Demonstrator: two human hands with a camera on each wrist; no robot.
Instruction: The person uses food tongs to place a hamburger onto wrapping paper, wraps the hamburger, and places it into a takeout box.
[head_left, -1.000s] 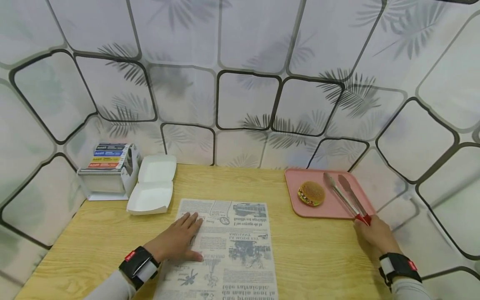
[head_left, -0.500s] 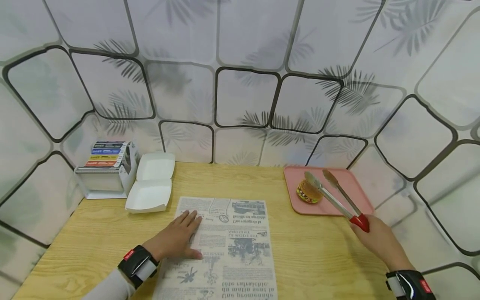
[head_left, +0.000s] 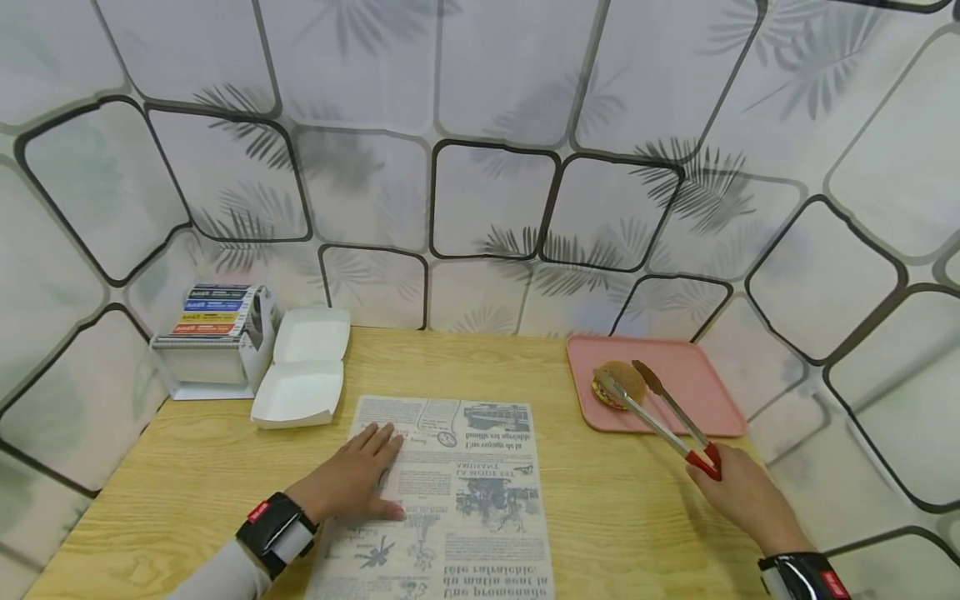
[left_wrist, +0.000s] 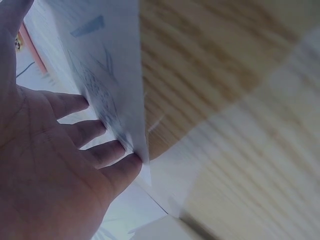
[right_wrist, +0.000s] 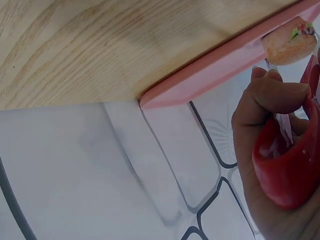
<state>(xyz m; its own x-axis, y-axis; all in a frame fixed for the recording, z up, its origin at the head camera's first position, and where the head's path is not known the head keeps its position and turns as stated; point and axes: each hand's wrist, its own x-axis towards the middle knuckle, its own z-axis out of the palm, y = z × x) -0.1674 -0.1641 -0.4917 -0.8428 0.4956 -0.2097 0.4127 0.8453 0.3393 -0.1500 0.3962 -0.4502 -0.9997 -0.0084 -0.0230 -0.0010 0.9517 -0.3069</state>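
My right hand (head_left: 738,493) grips a pair of metal tongs (head_left: 667,429) by the red handles (right_wrist: 287,170). The tong arms are spread, their tips on either side of the burger (head_left: 628,380); one tip overlaps its left part in the head view. That burger, with a browned bun and colourful filling, sits on the left part of a pink tray (head_left: 705,383). On the left, my left hand (head_left: 352,475) rests with spread, straight fingers on a sheet of newsprint-patterned paper (head_left: 487,467). In the left wrist view its fingertips (left_wrist: 131,165) touch the sheet near the edge.
An opened white takeaway box (head_left: 300,392) stands on the wooden table (head_left: 615,517), beyond the paper at the left. Beside it is a dispenser (head_left: 210,342) with striped, coloured labels. Patterned wall covering (head_left: 495,200) rises directly behind the table and tray.
My right hand has lifted the tongs off the tray's right side and swung them left to the burger, the tips now around it. The left hand stays on the paper.
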